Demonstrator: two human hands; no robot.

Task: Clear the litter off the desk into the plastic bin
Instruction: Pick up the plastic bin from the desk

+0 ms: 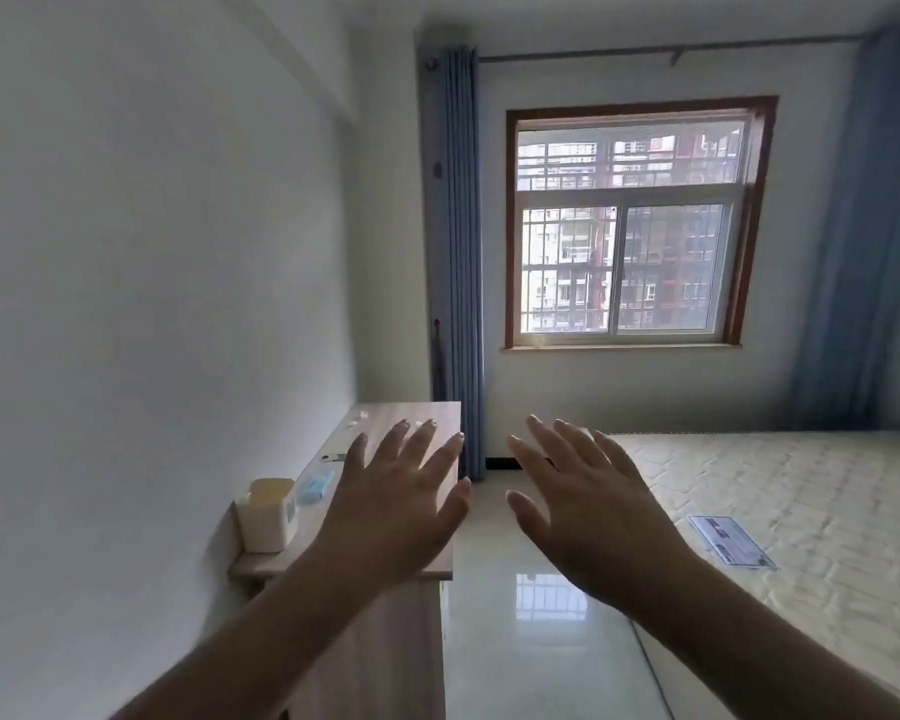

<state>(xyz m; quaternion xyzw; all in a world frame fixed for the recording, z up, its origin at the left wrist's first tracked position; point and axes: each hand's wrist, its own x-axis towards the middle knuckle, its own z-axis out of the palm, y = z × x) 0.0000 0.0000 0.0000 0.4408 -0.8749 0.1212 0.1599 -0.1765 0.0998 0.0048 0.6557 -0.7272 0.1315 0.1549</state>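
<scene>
A long wooden desk (411,413) runs along the left wall. On its near end stands a cream plastic bin (267,517), open at the top. Litter lies on the desk: a light blue packet (315,485) just past the bin, a small dark-and-white scrap (332,456) further along, and white crumpled bits (357,418) near the far end. My left hand (396,506) hovers over the desk with fingers spread, holding nothing, and hides part of the desktop. My right hand (588,506) is raised over the floor beside the desk, also spread and holding nothing.
A bare mattress (801,491) with a printed label (731,540) fills the right side. Glossy tiled floor (531,641) forms a narrow aisle between desk and mattress. Blue curtains (455,252) hang beside a window (630,226) on the far wall.
</scene>
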